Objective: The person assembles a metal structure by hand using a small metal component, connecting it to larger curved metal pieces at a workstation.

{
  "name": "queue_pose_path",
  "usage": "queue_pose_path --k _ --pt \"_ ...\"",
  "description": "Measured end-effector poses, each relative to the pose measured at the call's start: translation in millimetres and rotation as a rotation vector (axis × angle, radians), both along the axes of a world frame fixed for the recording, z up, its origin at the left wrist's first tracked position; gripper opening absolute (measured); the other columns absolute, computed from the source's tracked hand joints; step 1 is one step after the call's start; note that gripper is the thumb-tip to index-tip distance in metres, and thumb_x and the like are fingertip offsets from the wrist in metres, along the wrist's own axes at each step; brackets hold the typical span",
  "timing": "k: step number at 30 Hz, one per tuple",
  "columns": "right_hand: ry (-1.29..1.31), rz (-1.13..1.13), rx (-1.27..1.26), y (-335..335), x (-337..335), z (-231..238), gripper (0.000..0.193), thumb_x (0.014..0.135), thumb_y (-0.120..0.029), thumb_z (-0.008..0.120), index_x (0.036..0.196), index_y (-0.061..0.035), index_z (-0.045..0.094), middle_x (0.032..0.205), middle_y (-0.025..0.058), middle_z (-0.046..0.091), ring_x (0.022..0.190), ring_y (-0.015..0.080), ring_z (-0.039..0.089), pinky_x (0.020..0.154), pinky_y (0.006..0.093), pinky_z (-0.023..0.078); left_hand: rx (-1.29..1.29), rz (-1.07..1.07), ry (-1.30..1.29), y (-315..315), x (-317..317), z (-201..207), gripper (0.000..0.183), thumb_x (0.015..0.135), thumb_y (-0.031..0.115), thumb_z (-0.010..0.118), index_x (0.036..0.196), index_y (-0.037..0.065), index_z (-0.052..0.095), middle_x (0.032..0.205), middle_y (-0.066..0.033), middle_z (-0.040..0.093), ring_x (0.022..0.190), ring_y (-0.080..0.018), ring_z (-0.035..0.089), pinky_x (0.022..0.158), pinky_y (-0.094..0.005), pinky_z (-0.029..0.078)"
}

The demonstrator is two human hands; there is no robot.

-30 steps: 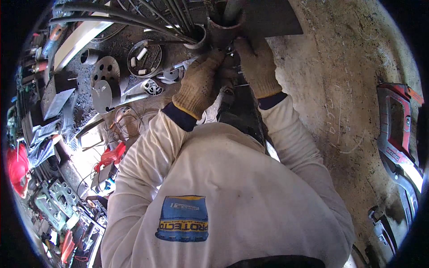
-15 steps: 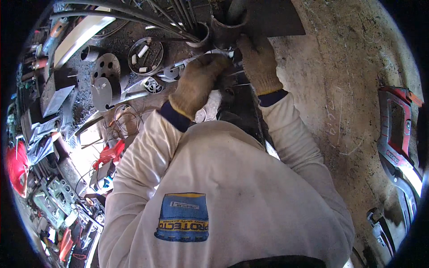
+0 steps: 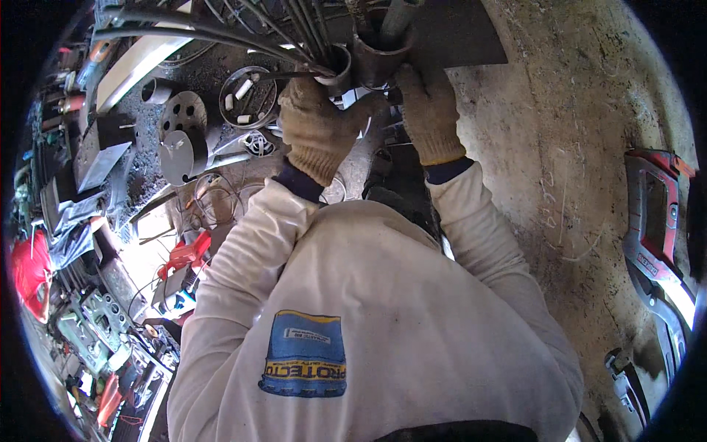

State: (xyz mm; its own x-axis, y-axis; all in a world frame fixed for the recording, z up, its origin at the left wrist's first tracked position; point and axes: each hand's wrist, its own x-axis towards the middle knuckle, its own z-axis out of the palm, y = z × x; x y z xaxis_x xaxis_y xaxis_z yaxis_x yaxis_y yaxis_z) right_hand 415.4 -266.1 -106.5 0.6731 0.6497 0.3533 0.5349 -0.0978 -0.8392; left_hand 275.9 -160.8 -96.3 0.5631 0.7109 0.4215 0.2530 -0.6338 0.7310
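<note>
My left hand, in a tan knit glove, is just below a metal cup full of long rods. Its thumb stretches to the right, apart from the fingers, and nothing shows in its grasp. My right hand, gloved alike, is closed at the lower right of a wider rusty metal cup with pipes standing in it. A small dark piece shows beside its fingers, too hidden to name. Long dark rods lean out of the narrower cup to the left.
On the left are a round tin with white pieces, a disc with holes, a plain disc, coiled cable and red tools. A stained brown sheet spans the right, with a red-and-grey hacksaw near its edge.
My left hand has drawn away from my right, to the left, and its thumb has spread. My right hand stays by the wider cup. The whole view has shifted slightly.
</note>
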Motion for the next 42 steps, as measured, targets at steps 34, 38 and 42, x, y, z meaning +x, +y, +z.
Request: queue_pose_path --k 34,38,42 --pt "0.405 0.031 -0.017 0 -6 3 0.023 0.101 -0.017 0.054 0.117 -0.0024 0.062 0.100 0.0080 0.064 0.079 0.0136 0.062 0.069 0.0295 0.051 -0.028 0.014 -0.066 6 6 -4 0.052 0.060 0.045 0.093 0.087 0.008 0.067 0.078 -0.0070 0.069 0.066 -0.0263 0.066 0.060 -0.0395 0.051" --pt "0.124 -0.051 0.037 2 -3 -5 0.019 0.097 -0.019 0.056 0.105 -0.0033 0.061 0.080 0.0147 0.066 0.069 0.0265 0.066 0.063 0.0403 0.051 -0.079 -0.023 0.011 6 7 -2 0.054 0.059 0.046 0.093 0.089 0.008 0.067 0.079 -0.0074 0.070 0.067 -0.0269 0.066 0.060 -0.0394 0.052" --pt "0.207 -0.030 -0.015 2 -9 11 0.024 0.098 -0.022 0.057 0.110 -0.0025 0.062 0.087 0.0146 0.067 0.071 0.0240 0.065 0.066 0.0396 0.052 -0.019 0.001 -0.066 8 7 -3 0.052 0.061 0.044 0.092 0.089 0.008 0.067 0.079 -0.0069 0.070 0.066 -0.0260 0.067 0.059 -0.0374 0.052"
